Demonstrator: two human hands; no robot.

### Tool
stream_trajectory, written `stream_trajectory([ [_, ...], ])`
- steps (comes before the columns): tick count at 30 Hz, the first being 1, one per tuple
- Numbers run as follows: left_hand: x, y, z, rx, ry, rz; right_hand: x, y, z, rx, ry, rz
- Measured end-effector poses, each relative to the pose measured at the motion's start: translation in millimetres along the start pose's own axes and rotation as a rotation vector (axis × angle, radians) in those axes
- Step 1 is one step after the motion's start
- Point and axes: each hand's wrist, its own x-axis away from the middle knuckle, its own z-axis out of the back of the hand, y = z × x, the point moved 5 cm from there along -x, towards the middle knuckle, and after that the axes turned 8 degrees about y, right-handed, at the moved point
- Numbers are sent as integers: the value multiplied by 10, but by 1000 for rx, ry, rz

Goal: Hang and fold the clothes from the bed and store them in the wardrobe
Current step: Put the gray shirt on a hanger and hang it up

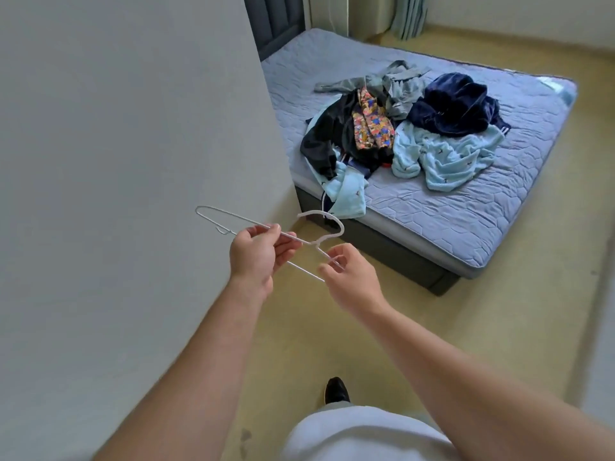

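Down at the bottom, a white top [359,434] and one dark shoe [336,390] planted on the yellowish floor [466,327]. Both bare forearms reach forward, and between them is a thin white wire hanger [314,212], held up in the air and tilted, its hook pointing toward the bed. The left grip [256,257] is clamped on the hanger, with thumb and fingers pinching the wire of one shoulder arm. The right grip [352,277] is clamped on it too, fingertips pinched round the wire at the other end, just below the hook's neck. The hanger's far tip sticks out to the left in front of a big plain grey panel [133,128] that fills that side.

Further out is the bed [449,227], a quilted lavender mattress on a dark base. The clothes are heaped on its near half. A light blue piece [349,194] droops over the mattress edge, and above it lies a black jacket [329,138]. A bright patterned garment [369,128] lies against the jacket. To the right sprawls a pale blue fleece [446,158], with a navy velvety garment [456,104] piled on its far side. Behind those is a grey garment [396,84], one sleeve flung left.

Beyond the pile stands a dark headboard [276,21], and a pale curtain [409,15] hangs in the far corner.
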Motion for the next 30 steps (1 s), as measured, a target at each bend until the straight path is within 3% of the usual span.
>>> stream_trajectory([
  [7, -870, 340, -1134, -162, -224, 7, -1063, -460, 238, -102, 150, 70],
  [13, -1836, 443, -2250, -270, -245, 24, -2356, -496, 458, -239, 265, 1],
  [23, -3240, 999, -3827, -374, -205, 19, -4452, -962, 702, -173, 167, 17],
  [30, -4145, 1242, -4492, -361, -205, 49, -5564, -1282, 666, -66, 147, 16],
])
